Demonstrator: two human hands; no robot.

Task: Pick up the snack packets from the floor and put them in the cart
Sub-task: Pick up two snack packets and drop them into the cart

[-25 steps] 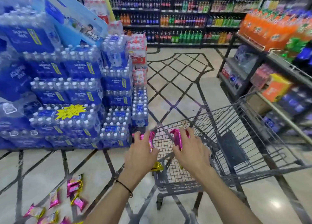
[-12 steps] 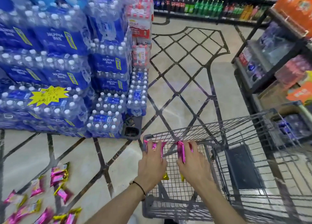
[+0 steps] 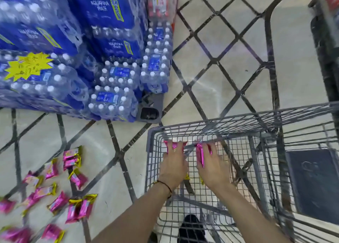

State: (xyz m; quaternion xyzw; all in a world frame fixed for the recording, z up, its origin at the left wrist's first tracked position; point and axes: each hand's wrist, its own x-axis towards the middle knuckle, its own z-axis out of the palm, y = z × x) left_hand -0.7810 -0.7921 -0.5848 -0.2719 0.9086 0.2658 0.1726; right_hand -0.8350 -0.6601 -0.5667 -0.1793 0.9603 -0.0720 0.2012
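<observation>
Both my hands reach down inside the grey wire cart point(image 3: 216, 125). My left hand point(image 3: 174, 166) holds a pink snack packet point(image 3: 175, 145) with gold ends, low in the basket near its left wall. My right hand point(image 3: 212, 167) grips another pink packet point(image 3: 200, 153) beside it. Gold packet ends peek out under both palms. Several more pink and gold snack packets point(image 3: 55, 189) lie scattered on the floor to the left of the cart.
A pallet stacked with blue shrink-wrapped water bottle packs point(image 3: 113, 81) stands at the upper left, close to the cart's front corner. A dark shelf unit point(image 3: 328, 46) runs along the right edge. My dark shoe point(image 3: 191, 228) shows through the cart's mesh.
The view has tilted down towards the floor. Both hands have gone from above the cart's rim down into the basket, still holding their packets.
</observation>
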